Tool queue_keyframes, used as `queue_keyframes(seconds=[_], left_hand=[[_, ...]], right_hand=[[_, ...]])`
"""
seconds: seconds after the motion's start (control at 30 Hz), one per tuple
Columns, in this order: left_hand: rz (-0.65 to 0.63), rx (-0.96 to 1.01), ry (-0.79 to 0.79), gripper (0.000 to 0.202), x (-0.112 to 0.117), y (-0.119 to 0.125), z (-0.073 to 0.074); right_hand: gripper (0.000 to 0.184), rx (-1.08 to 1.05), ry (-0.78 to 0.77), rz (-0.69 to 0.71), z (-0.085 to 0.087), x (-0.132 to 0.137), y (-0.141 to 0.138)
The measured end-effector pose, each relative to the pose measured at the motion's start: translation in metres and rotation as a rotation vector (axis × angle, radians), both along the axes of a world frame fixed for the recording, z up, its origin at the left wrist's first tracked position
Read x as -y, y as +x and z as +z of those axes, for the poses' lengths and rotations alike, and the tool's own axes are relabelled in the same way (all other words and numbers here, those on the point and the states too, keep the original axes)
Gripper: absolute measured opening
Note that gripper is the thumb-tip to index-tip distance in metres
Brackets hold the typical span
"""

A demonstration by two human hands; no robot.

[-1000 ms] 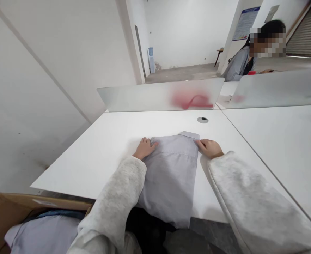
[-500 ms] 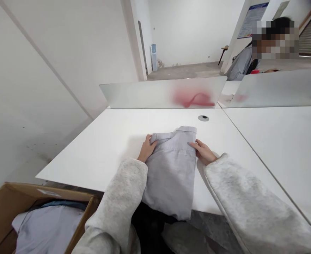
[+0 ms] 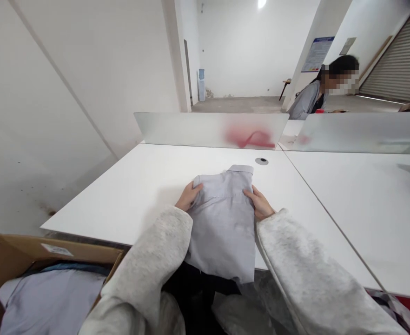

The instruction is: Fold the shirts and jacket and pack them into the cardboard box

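Note:
A folded light grey shirt (image 3: 222, 228) is held between my two hands at the front of the white table (image 3: 121, 195), its lower end hanging past the table's edge. The collar points away from me, toward the far side. My left hand (image 3: 188, 195) grips the shirt's upper left side, thumb on top and the other fingers partly hidden beneath. On the upper right side, just below the collar, my right hand (image 3: 260, 201) pinches the cloth in the same way.
An open cardboard box (image 3: 51, 249) with grey and blue clothes (image 3: 51, 298) stands at lower left. Frosted dividers (image 3: 184, 130) line the table's back, a red shape blurred behind one. A cable hole (image 3: 261, 161) lies beyond the shirt. Another person (image 3: 306, 100) is at the back right.
My head view has tilted up and shifted slightly. Both hands keep hold of the shirt, which looks somewhat flatter and straighter along its top; my right grip sits a little lower on its edge.

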State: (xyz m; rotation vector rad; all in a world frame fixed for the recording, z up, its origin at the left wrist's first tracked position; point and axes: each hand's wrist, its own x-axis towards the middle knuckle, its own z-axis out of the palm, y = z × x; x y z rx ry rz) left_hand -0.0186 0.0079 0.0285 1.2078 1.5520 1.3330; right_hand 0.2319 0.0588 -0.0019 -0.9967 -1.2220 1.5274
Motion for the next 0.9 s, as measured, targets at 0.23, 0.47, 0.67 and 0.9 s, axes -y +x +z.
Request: queue_keyframes(seconds=[0.23, 0.47, 0.67, 0.9], left_hand=[[-0.085, 0.077, 0.112, 0.060, 0.070, -0.053, 0.105], [0.269, -0.001, 0.078, 0.042, 0.230, -0.117, 0.201], [0.732, -0.121, 0.176, 0.038, 0.367, -0.150, 0.224], [1.024, 0.016, 0.062, 0.044, 0.449, -0.175, 0.152]], right_hand=[[0.044, -0.083, 0.225, 0.113, 0.076, 0.009, -0.065], [0.041, -0.314, 0.535, 0.419, 0.179, 0.064, -0.197], [0.037, -0.513, 0.555, 0.777, 0.211, 0.157, -0.331], [0.048, -0.486, 0.263, 1.229, 0.136, 0.214, -0.430]])
